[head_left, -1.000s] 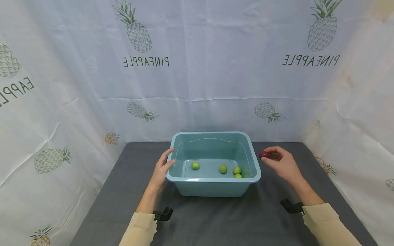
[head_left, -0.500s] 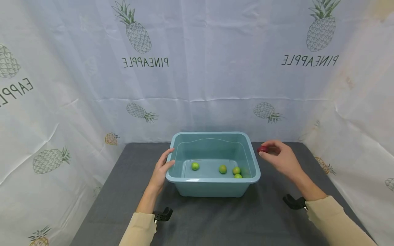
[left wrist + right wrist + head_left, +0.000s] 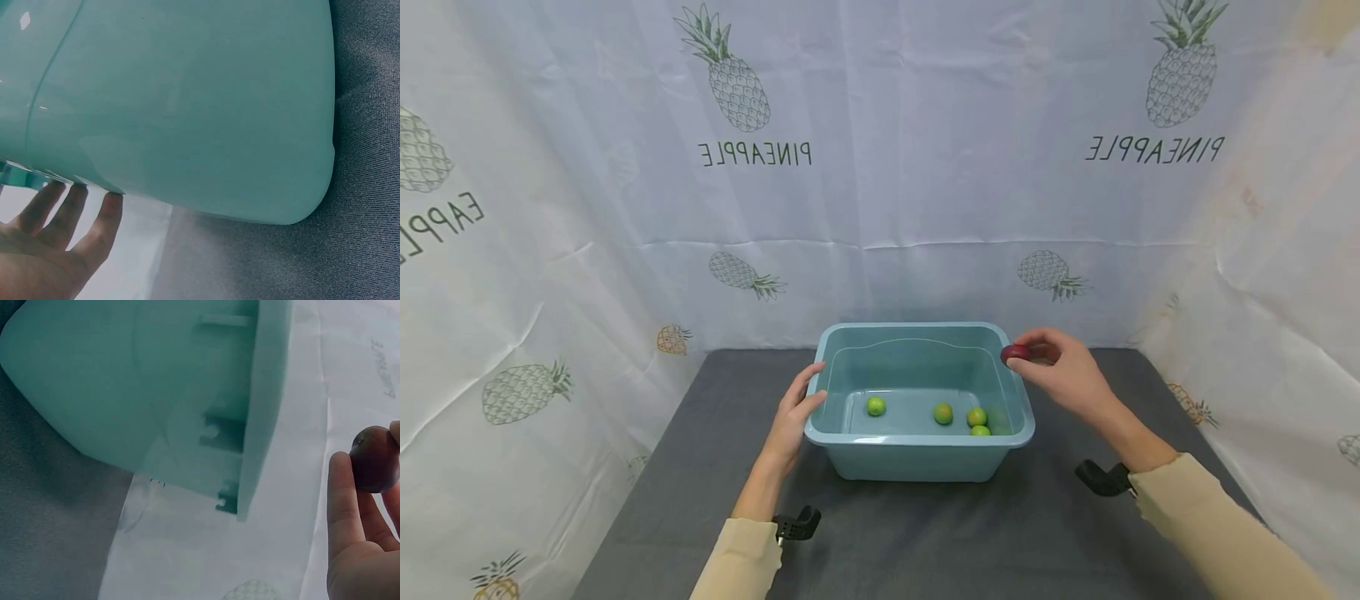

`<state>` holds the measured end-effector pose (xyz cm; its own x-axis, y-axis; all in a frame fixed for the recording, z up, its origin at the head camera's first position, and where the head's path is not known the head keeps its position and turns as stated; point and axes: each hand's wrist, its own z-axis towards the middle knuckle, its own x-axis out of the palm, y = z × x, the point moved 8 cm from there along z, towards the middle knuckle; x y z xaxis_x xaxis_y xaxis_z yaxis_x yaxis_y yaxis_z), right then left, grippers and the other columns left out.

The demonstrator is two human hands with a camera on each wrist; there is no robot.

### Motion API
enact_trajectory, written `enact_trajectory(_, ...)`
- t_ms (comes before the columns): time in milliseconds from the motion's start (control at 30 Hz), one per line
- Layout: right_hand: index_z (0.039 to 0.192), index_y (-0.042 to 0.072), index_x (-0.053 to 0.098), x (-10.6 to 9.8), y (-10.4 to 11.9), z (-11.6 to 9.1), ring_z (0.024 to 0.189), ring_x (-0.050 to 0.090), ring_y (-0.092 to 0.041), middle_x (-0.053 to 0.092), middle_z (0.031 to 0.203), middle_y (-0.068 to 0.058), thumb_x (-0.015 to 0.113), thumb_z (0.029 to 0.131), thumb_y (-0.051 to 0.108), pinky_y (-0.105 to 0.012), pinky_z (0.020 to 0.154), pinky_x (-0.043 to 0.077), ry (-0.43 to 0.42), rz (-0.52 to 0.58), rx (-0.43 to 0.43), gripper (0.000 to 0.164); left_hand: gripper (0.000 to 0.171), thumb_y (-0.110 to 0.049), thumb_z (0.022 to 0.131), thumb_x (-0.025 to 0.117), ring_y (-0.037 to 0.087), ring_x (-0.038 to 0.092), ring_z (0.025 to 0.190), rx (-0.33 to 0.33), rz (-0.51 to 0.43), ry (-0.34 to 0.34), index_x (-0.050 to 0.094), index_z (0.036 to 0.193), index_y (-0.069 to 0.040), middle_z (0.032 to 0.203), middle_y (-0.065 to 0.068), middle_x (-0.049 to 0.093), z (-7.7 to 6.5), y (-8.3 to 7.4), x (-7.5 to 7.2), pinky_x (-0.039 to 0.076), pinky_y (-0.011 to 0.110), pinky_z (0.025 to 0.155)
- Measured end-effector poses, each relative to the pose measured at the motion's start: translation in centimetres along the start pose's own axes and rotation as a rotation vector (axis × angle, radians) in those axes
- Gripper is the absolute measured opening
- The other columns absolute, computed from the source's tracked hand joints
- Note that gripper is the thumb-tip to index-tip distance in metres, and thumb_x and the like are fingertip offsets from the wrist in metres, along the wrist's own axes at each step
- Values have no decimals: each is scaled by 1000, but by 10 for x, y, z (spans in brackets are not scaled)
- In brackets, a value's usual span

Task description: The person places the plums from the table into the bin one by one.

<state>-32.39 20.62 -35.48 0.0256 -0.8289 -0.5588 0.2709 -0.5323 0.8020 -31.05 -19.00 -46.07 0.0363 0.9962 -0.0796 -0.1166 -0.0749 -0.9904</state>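
My right hand (image 3: pixel 1063 371) pinches a dark red plum (image 3: pixel 1014 355) between fingertips and thumb, above the right rim of a blue-green plastic basin (image 3: pixel 910 461). The right wrist view shows the round plum (image 3: pixel 374 461) close up, apart from the basin's rim (image 3: pixel 265 406). With thumb and fingertips, my left hand (image 3: pixel 787 417) holds the basin's left rim. In the left wrist view, fingers (image 3: pixel 103 228) reach up under that rim, where the thumb is hidden. Inside the basin lie several small green fruits: one (image 3: pixel 876 405) at left, another (image 3: pixel 943 412) near the middle, others (image 3: pixel 977 417) at right.
Under the basin is a table with a dark grey cloth (image 3: pixel 917 542). White curtains (image 3: pixel 925 183) with printed pineapples hang behind the table and along both sides. A black strap (image 3: pixel 797 523) sits at the left wrist and another (image 3: pixel 1103 477) at the right.
The right hand has carried the plum up and to the left, from beside the basin to above its right rim. Left hand, basin and green fruits have stayed put.
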Motion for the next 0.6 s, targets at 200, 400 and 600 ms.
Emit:
enact_trajectory(200, 122, 6, 60, 10, 9, 9, 110, 63, -29, 65, 117, -13, 72, 96, 30, -38, 84, 53, 42, 37, -21, 38, 48, -23, 106, 52, 30, 23, 151, -3, 8, -6, 41, 154, -22, 167, 6, 20, 0, 0, 0, 28, 62, 111)
enact_trajectory(400, 121, 6, 60, 18, 20, 17, 109, 64, -29, 66, 117, -12, 73, 96, 26, -34, 83, 54, 74, 51, -49, 34, 49, -23, 106, 52, 30, 23, 151, -4, 6, -5, 41, 154, -21, 167, 7, 20, 0, -1, 0, 28, 62, 111)
enact_trajectory(600, 119, 7, 61, 25, 32, 25, 107, 65, -28, 66, 116, -11, 73, 95, 24, -34, 81, 55, 110, 62, -77, 32, 49, -23, 106, 52, 31, 23, 151, -5, 11, -12, 41, 154, -20, 167, 7, 20, -1, -1, 0, 27, 64, 111)
